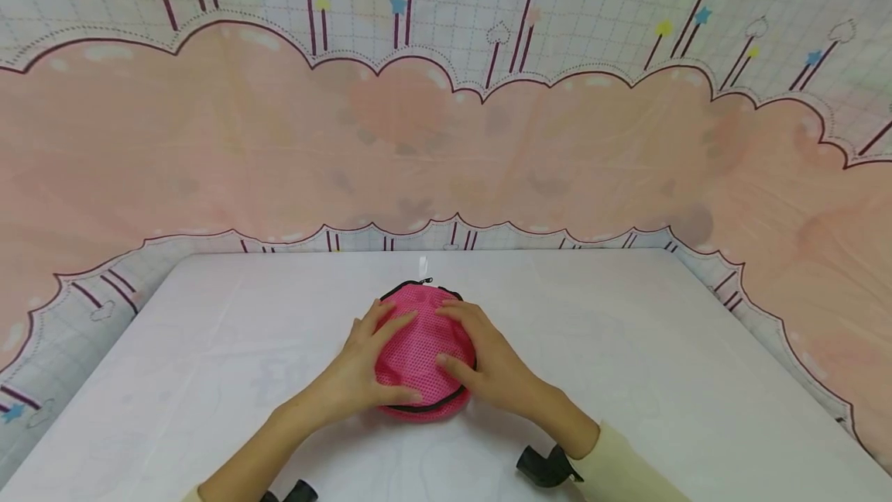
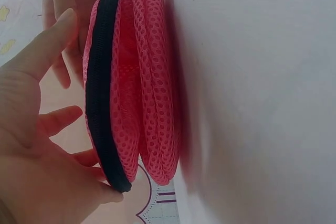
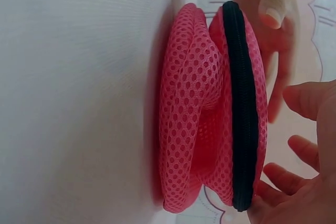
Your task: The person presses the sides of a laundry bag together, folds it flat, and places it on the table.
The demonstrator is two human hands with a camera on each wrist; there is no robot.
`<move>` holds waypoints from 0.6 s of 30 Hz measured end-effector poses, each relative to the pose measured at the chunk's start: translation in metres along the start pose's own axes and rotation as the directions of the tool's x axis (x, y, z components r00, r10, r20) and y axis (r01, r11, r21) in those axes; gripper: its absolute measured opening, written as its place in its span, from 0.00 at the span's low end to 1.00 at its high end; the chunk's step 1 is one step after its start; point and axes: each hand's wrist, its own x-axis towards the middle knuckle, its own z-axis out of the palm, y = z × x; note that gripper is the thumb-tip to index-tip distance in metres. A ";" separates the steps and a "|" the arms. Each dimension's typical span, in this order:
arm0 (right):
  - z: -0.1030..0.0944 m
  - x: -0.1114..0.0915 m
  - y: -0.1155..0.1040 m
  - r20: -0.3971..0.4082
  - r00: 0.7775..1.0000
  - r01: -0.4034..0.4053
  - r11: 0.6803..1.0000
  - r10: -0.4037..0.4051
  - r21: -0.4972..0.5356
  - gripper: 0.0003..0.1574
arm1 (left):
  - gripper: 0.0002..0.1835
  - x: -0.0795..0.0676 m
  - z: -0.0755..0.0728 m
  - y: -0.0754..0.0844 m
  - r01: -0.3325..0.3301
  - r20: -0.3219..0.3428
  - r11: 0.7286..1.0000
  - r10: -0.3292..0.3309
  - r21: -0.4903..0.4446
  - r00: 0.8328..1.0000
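A pink mesh pouch (image 1: pixel 421 347) is lying between the two hands, on the white table (image 1: pixel 209 370) beneath the fingers. The left hand (image 1: pixel 369 362) is holding its fingers wide around one side; the right hand (image 1: pixel 491 362) is arching wide over the other, and neither seems to be gripping tightly.

The likeliest trouble is collapse: the side wall is sagging into a deep fold under the fingers, so a hard downward press could be flattening the pouch rather than shaping it. Uneven pushing from the two thumbs could be sending it sliding or turning, since the tabletop is looking smooth. The black zipper (image 2: pixel 101 77) is running around the upper panel, just beside the fingertips, and slack mesh could be catching in it if the zipper pull (image 1: pixel 427 280), sitting beyond the fingers, were being drawn along.

No brand, label or writing is showing on the pouch. A small pale strip (image 1: pixel 423 266) is lying just beyond the fingertips; it could be a tag or only glare, as the view is leaving it unclear.
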 end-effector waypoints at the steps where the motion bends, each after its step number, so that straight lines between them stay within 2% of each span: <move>1: 0.001 0.000 0.000 0.003 1.000 -0.004 1.000 0.004 -0.004 0.37 | 0.50 0.000 0.000 0.000 0.007 0.004 1.000 -0.007 0.005 1.000; 7: 0.003 -0.002 0.002 0.018 1.000 -0.018 1.000 0.018 -0.021 0.38 | 0.50 0.000 0.001 0.002 0.037 0.017 0.999 -0.037 0.028 0.999; 18: 0.008 -0.005 0.006 0.025 0.999 -0.046 0.998 0.047 -0.031 0.39 | 0.49 -0.001 0.008 0.002 -0.003 0.010 0.998 0.003 0.067 1.000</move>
